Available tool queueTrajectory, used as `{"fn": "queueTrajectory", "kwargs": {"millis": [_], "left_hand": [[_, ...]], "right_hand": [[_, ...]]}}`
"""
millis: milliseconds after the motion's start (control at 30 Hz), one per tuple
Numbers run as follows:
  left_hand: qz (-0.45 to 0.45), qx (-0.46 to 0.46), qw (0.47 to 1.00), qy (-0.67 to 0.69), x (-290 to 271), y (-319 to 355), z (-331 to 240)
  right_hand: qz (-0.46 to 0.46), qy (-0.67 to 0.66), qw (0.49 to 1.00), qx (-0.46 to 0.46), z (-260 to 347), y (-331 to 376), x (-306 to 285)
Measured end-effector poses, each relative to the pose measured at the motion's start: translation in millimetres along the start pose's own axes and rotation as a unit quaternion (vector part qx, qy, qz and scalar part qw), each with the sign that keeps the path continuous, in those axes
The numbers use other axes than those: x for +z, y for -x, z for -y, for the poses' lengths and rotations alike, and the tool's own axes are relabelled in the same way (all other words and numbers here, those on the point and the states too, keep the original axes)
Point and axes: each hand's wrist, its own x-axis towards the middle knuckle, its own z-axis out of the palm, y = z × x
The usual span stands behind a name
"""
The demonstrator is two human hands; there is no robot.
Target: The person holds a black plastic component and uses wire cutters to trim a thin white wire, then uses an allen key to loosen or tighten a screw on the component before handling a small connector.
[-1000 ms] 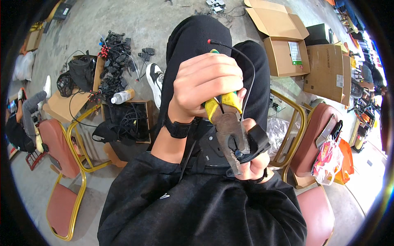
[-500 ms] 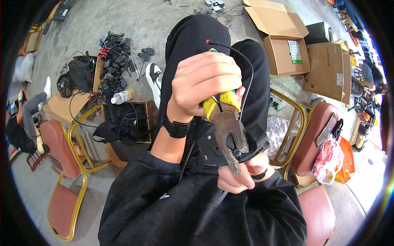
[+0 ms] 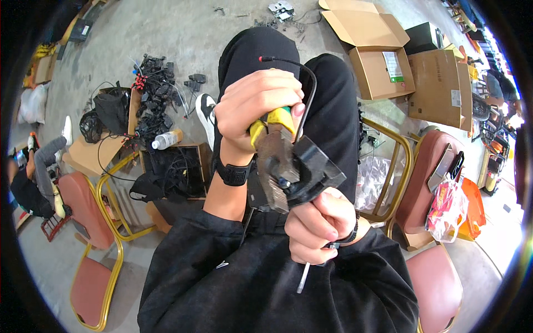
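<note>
My left hand (image 3: pixel 260 105) is closed around the yellow-and-green handles of rusty combination pliers (image 3: pixel 273 158). Their jaws point toward my body and lie at a small bolt (image 3: pixel 284 183) on a black plastic bracket (image 3: pixel 319 169); whether they grip it I cannot tell. My right hand (image 3: pixel 322 225) pinches the near edge of the bracket. Below its curled fingers sticks out a thin pale rod (image 3: pixel 303 277), whose other end is hidden. A black cable (image 3: pixel 314 89) with a red tip arches up beside my left hand, above my black trousers.
On the left, tangled black cables and parts (image 3: pixel 155 100) lie by a water bottle (image 3: pixel 166 139) and a box of cables (image 3: pixel 189 166). An open carton (image 3: pixel 383 72) stands at the far right. Pink padded chairs (image 3: pixel 427 183) flank me. Another person (image 3: pixel 33 183) sits at the far left.
Both hands, the pliers and the bracket have shifted slightly left. The bracket has turned, and more of the pale rod shows below my right hand.
</note>
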Motion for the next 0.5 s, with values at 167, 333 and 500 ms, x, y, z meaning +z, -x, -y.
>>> {"fn": "queueTrajectory", "kwargs": {"millis": [167,333,500], "left_hand": [[0.07,-0.043,0.997,0.005,-9,-1,-10],[0.003,-0.056,0.998,-0.004,1,3,-6],[0.014,-0.092,0.996,-0.008,-4,-3,-16]], "right_hand": [[-0.013,-0.086,0.996,0.032,3,-7,15],[-0.091,0.236,0.96,-0.116,0,-12,15],[-0.208,0.59,0.77,-0.127,9,-12,20]]}}
